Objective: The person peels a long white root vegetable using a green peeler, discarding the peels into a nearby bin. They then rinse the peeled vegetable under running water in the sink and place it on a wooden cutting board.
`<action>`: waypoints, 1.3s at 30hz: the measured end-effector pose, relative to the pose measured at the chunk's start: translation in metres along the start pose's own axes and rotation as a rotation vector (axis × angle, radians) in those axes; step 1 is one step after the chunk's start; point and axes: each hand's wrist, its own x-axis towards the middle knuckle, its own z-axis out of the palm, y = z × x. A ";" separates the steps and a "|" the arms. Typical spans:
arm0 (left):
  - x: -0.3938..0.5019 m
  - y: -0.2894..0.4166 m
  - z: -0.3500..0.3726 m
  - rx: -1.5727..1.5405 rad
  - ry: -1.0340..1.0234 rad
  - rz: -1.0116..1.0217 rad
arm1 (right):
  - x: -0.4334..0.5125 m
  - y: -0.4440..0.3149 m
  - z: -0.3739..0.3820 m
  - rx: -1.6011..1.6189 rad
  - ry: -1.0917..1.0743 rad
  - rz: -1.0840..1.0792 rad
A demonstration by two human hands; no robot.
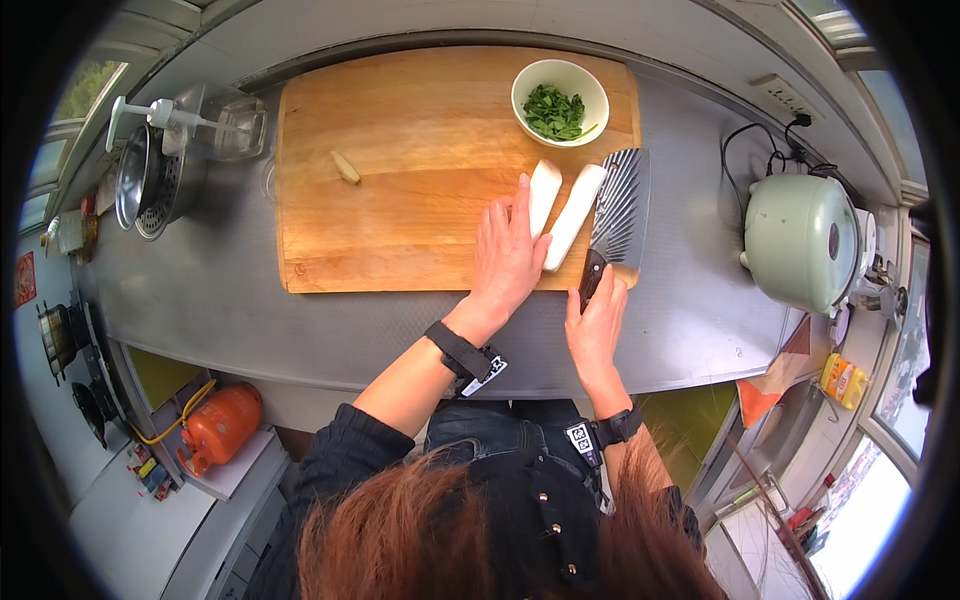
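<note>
On the wooden cutting board (405,225) lie two long white pieces of a peeled vegetable, side by side. My left hand (506,251) rests against the left white piece (544,191), its thumb reaching the right white piece (576,217). The fingers of my right hand (598,307) are around the dark handle of a cleaver (621,202), whose patterned blade lies flat along the board's right edge. Chopped green leaves (555,112) fill part of a white bowl (523,124) above the pieces. A small piece that looks like ginger (345,168) sits at the board's left.
A pale green rice cooker (795,240) stands right, its cord running to a wall socket strip (786,95). Left of the board are a clear pump bottle (244,127) and metal bowls with a strainer (169,187). An orange gas cylinder (225,424) stands below left.
</note>
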 end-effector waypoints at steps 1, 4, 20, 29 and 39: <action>-0.002 0.005 0.004 0.030 0.048 0.018 | 0.001 -0.001 0.001 -0.022 0.007 -0.043; -0.006 0.017 0.009 0.063 0.098 0.005 | 0.008 0.000 -0.002 -0.020 -0.028 -0.110; 0.024 0.050 0.040 0.481 0.100 -0.322 | 0.016 0.029 -0.036 0.078 -0.273 -0.179; 0.033 0.032 0.035 0.654 0.081 -0.222 | 0.007 0.028 -0.048 0.117 -0.315 -0.096; 0.032 -0.019 -0.048 0.658 -0.046 -0.163 | -0.004 0.027 -0.052 0.134 -0.260 -0.038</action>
